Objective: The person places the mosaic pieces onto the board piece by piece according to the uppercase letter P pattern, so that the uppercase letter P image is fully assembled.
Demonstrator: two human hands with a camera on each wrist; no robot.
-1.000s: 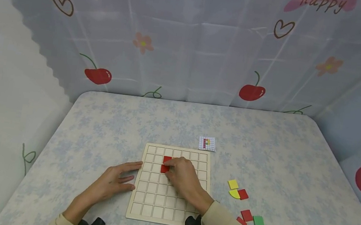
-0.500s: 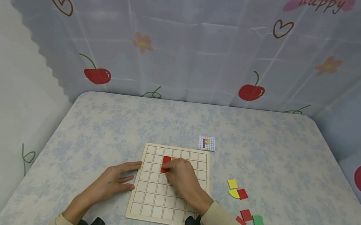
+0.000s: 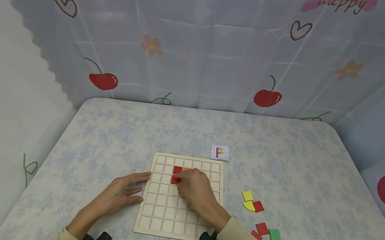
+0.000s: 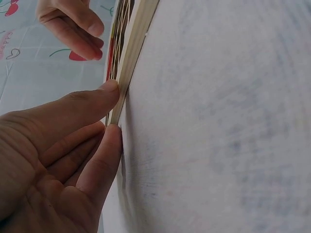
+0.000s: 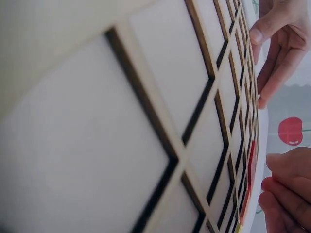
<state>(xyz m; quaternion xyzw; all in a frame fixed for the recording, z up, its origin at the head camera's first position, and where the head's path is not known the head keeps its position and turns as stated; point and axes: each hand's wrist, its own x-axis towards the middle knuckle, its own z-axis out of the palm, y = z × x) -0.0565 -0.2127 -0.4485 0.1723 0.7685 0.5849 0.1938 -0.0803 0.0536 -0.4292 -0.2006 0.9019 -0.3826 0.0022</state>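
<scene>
A pale wooden grid board [image 3: 158,213] lies on the table. In its upper part sit two red square tiles [image 3: 178,169], one below the other, with an orange tile [image 3: 187,169] partly showing to the right. My left hand [image 3: 117,195] steadies the board's left edge; in the left wrist view the thumb and a finger rest against the wooden rim [image 4: 138,43]. Over the lower red tile is my right hand [image 3: 197,191], index fingertip at it in the head view. The right wrist view has those fingers [image 5: 289,167] bent loosely beside the board, no tile visible between them.
Right of the board lie a yellow square [image 3: 248,196], a yellow quarter-round tile [image 3: 249,206], several red tiles [image 3: 262,229] and a green square [image 3: 275,235]. A small card with a coloured grid pattern [image 3: 220,153] lies behind the board. A printed curtain [image 3: 204,56] hangs behind the table.
My right hand has shifted very slightly over the red tiles, and more of the orange tile shows than one second ago. The left hand stays at the board's edge.
</scene>
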